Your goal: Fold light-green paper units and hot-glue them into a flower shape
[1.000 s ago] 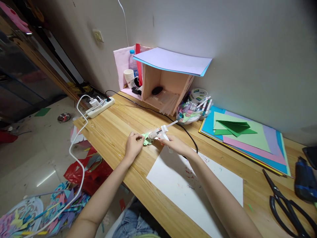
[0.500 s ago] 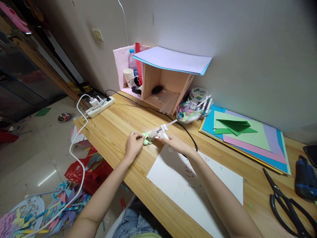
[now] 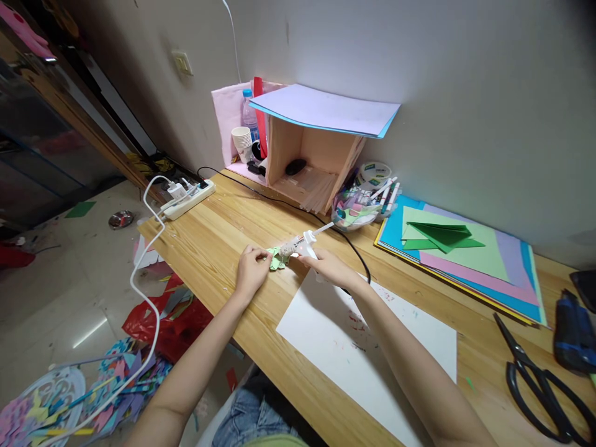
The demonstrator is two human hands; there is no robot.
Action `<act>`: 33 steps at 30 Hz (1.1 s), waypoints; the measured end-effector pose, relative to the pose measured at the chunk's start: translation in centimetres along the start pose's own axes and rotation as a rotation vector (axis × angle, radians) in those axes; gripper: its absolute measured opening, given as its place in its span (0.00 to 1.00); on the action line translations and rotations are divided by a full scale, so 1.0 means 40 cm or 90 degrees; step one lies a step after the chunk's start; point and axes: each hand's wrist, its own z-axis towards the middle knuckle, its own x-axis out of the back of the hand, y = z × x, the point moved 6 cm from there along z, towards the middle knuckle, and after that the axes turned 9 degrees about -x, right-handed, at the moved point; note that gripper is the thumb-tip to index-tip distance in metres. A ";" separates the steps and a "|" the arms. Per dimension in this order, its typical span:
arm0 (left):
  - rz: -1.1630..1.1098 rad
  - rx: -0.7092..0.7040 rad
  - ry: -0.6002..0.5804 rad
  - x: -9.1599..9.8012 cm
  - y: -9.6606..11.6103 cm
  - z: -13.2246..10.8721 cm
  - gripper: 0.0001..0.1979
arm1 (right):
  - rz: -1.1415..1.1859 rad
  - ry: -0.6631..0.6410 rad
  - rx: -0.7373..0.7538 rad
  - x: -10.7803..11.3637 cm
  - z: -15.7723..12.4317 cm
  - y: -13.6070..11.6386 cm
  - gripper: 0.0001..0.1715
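A white hot glue gun [image 3: 303, 244] with a glue stick poking out of its back is gripped in my right hand [image 3: 331, 268]. Its nozzle points left and down at a crumpled light green paper piece [image 3: 278, 259] on the wooden table. My left hand [image 3: 252, 267] pinches the left edge of that paper between thumb and fingers. The nozzle tip is at the paper; whether it touches cannot be made out. Below my right forearm lies a white sheet [image 3: 321, 347] with coloured specks.
Black scissors [image 3: 535, 379] lie at the right. Stacked coloured paper [image 3: 484, 273] is by the wall, left of it a tub of markers [image 3: 358, 208] and a cardboard box [image 3: 302, 149]. A power strip [image 3: 190, 200] sits at the left end; a black cord [image 3: 261, 197] crosses the table.
The glue gun has tilted very slightly at the green paper. Both hands hold nearly the same place, and the rest stands as before.
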 end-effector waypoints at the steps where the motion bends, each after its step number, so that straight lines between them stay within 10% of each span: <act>1: 0.000 0.000 0.000 0.000 0.000 0.000 0.08 | 0.001 0.002 -0.002 0.000 0.002 0.003 0.16; 33: 0.023 -0.010 -0.008 -0.004 0.005 0.000 0.07 | 0.024 -0.026 -0.038 0.008 0.006 0.010 0.18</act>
